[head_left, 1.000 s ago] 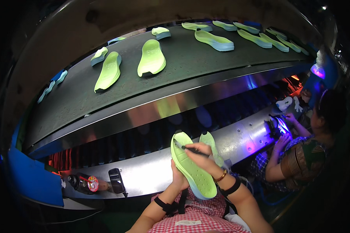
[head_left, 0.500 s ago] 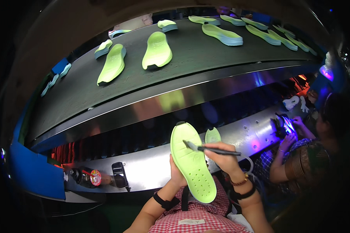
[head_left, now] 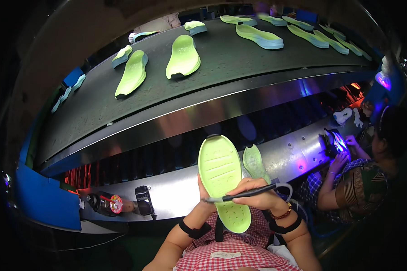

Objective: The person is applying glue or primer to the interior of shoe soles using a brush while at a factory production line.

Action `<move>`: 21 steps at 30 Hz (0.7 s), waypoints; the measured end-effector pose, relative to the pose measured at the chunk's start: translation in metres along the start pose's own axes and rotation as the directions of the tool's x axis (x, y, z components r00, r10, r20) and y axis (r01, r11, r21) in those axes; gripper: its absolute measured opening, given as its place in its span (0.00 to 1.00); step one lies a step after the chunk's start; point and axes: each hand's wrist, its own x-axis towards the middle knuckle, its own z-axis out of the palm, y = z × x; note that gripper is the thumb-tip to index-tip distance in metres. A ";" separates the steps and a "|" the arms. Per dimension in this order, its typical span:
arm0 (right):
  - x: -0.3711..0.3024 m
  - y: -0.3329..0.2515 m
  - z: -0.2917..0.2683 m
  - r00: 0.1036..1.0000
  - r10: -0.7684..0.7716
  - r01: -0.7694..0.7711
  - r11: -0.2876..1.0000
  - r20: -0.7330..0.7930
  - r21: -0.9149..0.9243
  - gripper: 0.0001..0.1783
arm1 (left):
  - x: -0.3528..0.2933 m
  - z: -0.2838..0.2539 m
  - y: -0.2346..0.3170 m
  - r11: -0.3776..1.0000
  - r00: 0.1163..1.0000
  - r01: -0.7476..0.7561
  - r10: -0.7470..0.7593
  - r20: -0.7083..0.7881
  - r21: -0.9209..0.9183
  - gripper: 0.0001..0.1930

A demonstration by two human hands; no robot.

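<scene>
A yellow-green shoe sole [head_left: 219, 165] stands tilted in front of me, its grooved, dimpled inner face toward me. My left hand [head_left: 205, 198] is closed on its left edge, the fingers mostly hidden behind it. My right hand [head_left: 262, 195] grips a brush with a black handle [head_left: 251, 192]; the grey bristle end lies across the sole's lower half, by its left edge near my left hand. From the handle's back end a pale hose [head_left: 288, 187] curves away. Just right of the held sole, another green sole [head_left: 255, 161] rests on the metal bench.
Several green and blue soles [head_left: 182, 56] lie on the dark conveyor belt [head_left: 221, 58] beyond a metal rail. On the steel bench [head_left: 172, 198], left, are a dark bottle [head_left: 99, 204] and a black-framed object [head_left: 144, 200]. At right, a person's hands [head_left: 339, 159] work under violet light.
The brush has moved from the sole's upper middle down to its lower left edge, its handle now tilted the other way. The held sole has shifted slightly. More of the bench sole shows.
</scene>
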 end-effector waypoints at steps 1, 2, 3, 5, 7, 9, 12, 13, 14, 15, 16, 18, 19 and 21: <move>-0.002 -0.004 -0.001 0.996 0.040 -0.030 0.991 -0.079 0.129 0.11 | -0.001 -0.003 -0.001 0.998 0.997 -0.007 0.011 0.070 -0.061 0.41; -0.002 -0.007 -0.003 0.984 0.090 -0.049 0.965 -0.152 0.257 0.11 | -0.001 -0.004 -0.002 0.992 0.990 -0.011 0.028 0.139 -0.122 0.41; 0.001 -0.006 -0.008 0.964 0.011 -0.045 0.991 -0.265 -0.123 0.11 | 0.001 -0.005 0.000 0.969 0.971 0.055 0.004 0.238 -0.240 0.41; 0.000 0.000 -0.008 0.984 -0.009 -0.009 0.995 -0.179 -0.096 0.12 | 0.007 -0.002 -0.001 0.996 0.994 -0.036 0.044 0.097 -0.088 0.42; -0.013 0.003 -0.002 0.998 -0.050 0.048 0.998 -0.037 -0.050 0.14 | 0.011 -0.007 0.003 0.997 0.983 -0.066 0.072 0.167 -0.039 0.44; -0.014 0.002 -0.005 0.998 0.010 -0.004 0.995 -0.062 0.095 0.13 | 0.013 -0.011 0.001 0.991 0.976 -0.134 0.135 0.170 -0.016 0.47; -0.014 0.006 -0.007 0.991 0.028 -0.028 1.000 -0.134 0.005 0.14 | 0.019 -0.002 -0.001 0.964 0.963 -0.265 0.266 0.035 -0.012 0.49; -0.014 0.009 -0.006 0.995 -0.018 0.006 0.992 -0.093 -0.129 0.13 | 0.020 0.003 0.000 0.942 0.940 -0.336 0.333 -0.080 -0.025 0.49; -0.017 0.011 -0.002 0.986 -0.150 0.133 0.970 -0.072 -0.205 0.14 | 0.022 0.005 0.003 0.944 0.941 -0.330 0.327 -0.084 -0.024 0.49; -0.021 0.007 -0.006 0.992 -0.122 0.120 0.986 -0.010 -0.112 0.14 | 0.023 0.005 0.009 0.921 0.921 -0.390 0.390 0.007 -0.007 0.50; -0.024 0.002 -0.011 0.993 -0.100 0.101 0.995 0.056 -0.017 0.13 | 0.024 0.007 0.012 0.892 0.888 -0.452 0.449 0.097 0.004 0.50; -0.026 0.003 -0.008 0.977 -0.048 0.058 0.997 -0.206 0.043 0.14 | 0.023 0.011 0.016 0.900 0.898 -0.434 0.436 0.058 -0.046 0.49; -0.020 0.006 -0.013 0.963 -0.150 0.085 0.957 -0.223 -0.276 0.13 | 0.027 0.010 0.020 0.889 0.887 -0.456 0.458 0.068 -0.042 0.50; -0.025 0.004 -0.011 0.976 -0.182 0.147 0.956 -0.119 -0.255 0.12 | 0.028 0.010 0.024 0.879 0.875 -0.475 0.477 0.083 -0.040 0.51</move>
